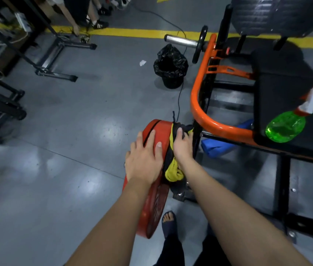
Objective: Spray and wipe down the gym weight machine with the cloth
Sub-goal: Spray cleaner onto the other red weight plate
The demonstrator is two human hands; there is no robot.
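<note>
Red weight plate (153, 204) standing on edge at the near end of the machine. The left hand (143, 160) lies flat across the plate's rim, fingers straight and spread, gripping nothing. Just right of it, the right hand (182, 148) curls its fingers around a yellow-and-black cloth (173, 172) and presses it against the plate's inner side; the cloth hangs below the wrist. Beyond the right hand the orange frame tube (199, 110) curves away. Well right of the grip, a green spray bottle (286, 127) lies on its side on the black seat pad (278, 89). A blue bundle (215, 146) sits on the floor just right of the cloth. A black-lined bin (171, 68) stands far ahead.
</note>
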